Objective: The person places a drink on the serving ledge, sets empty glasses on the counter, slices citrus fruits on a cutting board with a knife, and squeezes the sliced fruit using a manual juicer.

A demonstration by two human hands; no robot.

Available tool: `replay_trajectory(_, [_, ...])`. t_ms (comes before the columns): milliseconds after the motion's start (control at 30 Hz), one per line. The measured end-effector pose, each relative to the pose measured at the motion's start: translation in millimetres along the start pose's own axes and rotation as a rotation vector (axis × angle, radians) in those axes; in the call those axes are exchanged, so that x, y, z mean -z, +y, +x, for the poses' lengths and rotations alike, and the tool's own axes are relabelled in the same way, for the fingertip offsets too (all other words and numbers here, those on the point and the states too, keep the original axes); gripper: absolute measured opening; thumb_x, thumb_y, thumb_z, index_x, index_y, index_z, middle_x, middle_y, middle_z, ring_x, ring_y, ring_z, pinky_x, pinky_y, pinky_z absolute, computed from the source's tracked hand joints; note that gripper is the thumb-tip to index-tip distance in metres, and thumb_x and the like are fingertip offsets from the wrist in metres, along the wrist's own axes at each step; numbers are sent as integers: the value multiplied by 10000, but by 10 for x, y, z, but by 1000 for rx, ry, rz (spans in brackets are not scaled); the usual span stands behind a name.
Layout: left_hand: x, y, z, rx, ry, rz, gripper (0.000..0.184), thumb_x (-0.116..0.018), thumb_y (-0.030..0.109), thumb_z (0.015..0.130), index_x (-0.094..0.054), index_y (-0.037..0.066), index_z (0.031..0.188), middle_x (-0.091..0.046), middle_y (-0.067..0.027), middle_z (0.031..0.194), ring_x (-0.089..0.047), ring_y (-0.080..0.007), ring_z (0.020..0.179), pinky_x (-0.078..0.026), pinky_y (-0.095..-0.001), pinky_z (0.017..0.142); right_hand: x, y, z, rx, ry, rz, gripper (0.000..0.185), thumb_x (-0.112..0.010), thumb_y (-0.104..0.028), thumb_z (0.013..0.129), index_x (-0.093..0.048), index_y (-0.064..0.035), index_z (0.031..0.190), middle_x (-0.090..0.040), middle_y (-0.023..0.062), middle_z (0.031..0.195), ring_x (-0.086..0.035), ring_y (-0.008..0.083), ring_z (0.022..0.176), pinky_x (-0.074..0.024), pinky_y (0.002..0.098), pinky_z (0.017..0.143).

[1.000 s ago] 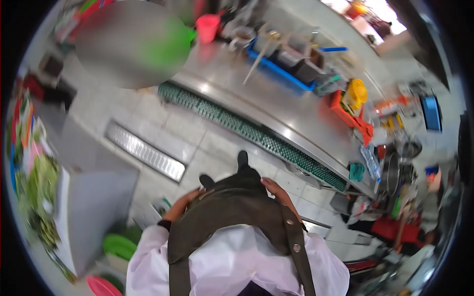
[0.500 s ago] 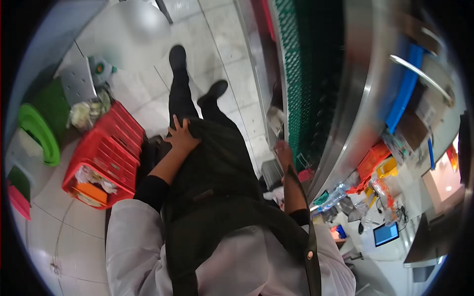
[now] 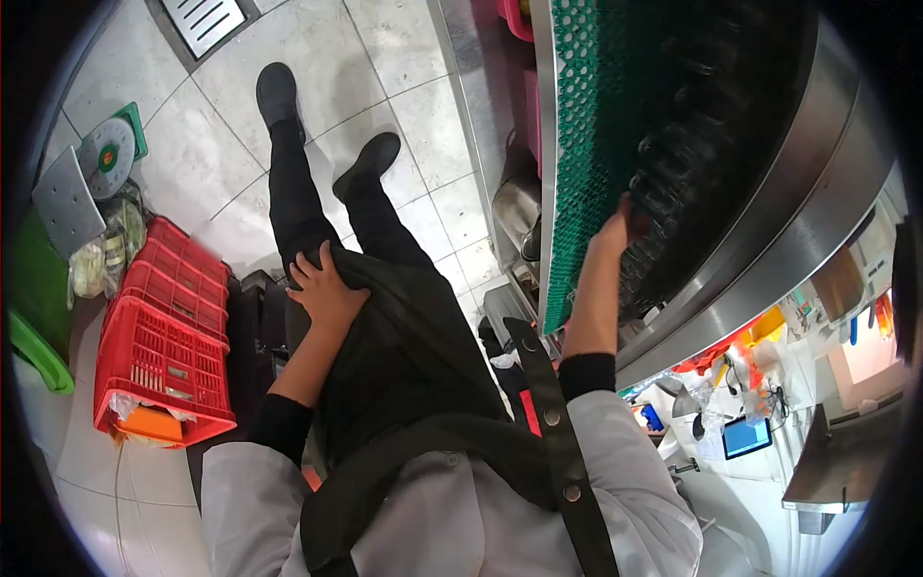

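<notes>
My left hand (image 3: 329, 288) lies with spread fingers on the dark apron (image 3: 394, 327) over my thigh, holding nothing. Reaching under the steel counter (image 3: 817, 202), my right hand (image 3: 623, 227) is at a shelf lined with green perforated matting (image 3: 575, 144). Rows of clear glasses (image 3: 663, 183) stand on that shelf in shadow, right at my right fingers. Those fingertips are dim and partly hidden, so whether they grip a glass cannot be made out.
Red crates (image 3: 163, 337) stand at the left, beside a dial scale (image 3: 108, 159) and a green tub (image 3: 43, 356). A floor drain (image 3: 204, 21) is at the top left. Pink containers (image 3: 532, 106) sit below the shelf. A lit screen (image 3: 747, 438) is at the lower right.
The view has turned and moved closer to the counter. My right arm has extended beneath it to the glasses. My left hand still rests spread on the apron.
</notes>
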State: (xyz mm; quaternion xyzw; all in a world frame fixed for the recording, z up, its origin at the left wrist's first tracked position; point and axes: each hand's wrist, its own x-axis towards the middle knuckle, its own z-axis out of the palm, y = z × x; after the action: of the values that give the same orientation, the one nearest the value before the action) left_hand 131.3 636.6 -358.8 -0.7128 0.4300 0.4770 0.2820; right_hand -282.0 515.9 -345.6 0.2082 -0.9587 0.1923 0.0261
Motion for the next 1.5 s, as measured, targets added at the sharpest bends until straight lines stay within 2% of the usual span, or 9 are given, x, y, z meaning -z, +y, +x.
replay_trajectory(100, [36,49,-10,-20,20,18,949,-778,344,484,-295,183,1284,-253,-238,1304,-231,-428,1233,-278,-622,903,-152,-95,523,-324,59,241,739,-707,-274,673,-308,33,1214,-379,196,1193,-444,304,1057,-410,410,894])
replay_trajectory(167, [60,86,-3,-29,19,33,944,-778,340,483,-298,182,1280,-251,-236,1306,-228,-426,1235,-277,-620,904,-230,-277,454,-405,102,573,755,-706,-273,670,-282,21,1221,-376,183,1206,-451,299,1043,-409,418,889])
replay_trajectory(267, [84,140,14,-44,15,52,939,-777,337,481,-302,180,1276,-245,-232,1313,-221,-419,1243,-275,-616,909,-112,-469,224,-335,37,611,803,-719,-261,665,-187,-44,1227,-463,140,1110,-472,222,995,-373,340,861])
replay_trajectory(367, [136,193,20,-65,14,74,935,-777,337,482,-308,169,1273,-239,-218,1326,-211,-411,1252,-270,-612,918,-162,-598,140,-285,31,579,676,-705,-250,698,-294,-36,1191,-489,123,1083,-475,212,992,-371,340,844])
replay_trajectory(567, [185,314,52,-109,14,138,891,-772,355,489,-360,134,1247,-221,-170,1364,-194,-391,1270,-254,-597,943,-265,-436,376,-245,-218,935,377,-639,-163,779,-499,-15,1097,-537,88,1011,-504,199,961,-382,316,858])
replay_trajectory(667, [198,333,71,-122,14,162,863,-765,365,497,-385,126,1233,-222,-150,1373,-190,-379,1276,-238,-587,959,-278,-432,301,-90,-257,953,398,-622,-158,791,-504,39,1117,-552,129,1039,-497,203,983,-365,331,890])
replay_trajectory(967, [231,262,62,-133,17,165,811,-740,372,525,-406,129,1222,-240,-129,1371,-188,-365,1282,-224,-571,974,-278,-517,384,-128,-485,1109,282,-572,-99,822,-522,1,1080,-566,104,1056,-537,182,954,-433,272,804])
replay_trajectory(1367, [326,29,60,-151,134,129,727,-699,353,551,-440,131,1194,-290,-129,1349,-225,-357,1265,-257,-555,953,-423,-832,523,17,-870,1307,119,-547,-141,822,-586,-45,761,-596,80,741,-573,202,779,-422,376,861])
replay_trajectory(1500, [342,-64,69,-151,161,135,704,-688,358,565,-444,135,1186,-296,-127,1346,-239,-354,1259,-268,-545,946,-305,-1064,325,-114,-686,1326,173,-551,-147,812,-513,-74,660,-491,33,602,-500,167,632,-428,381,806])
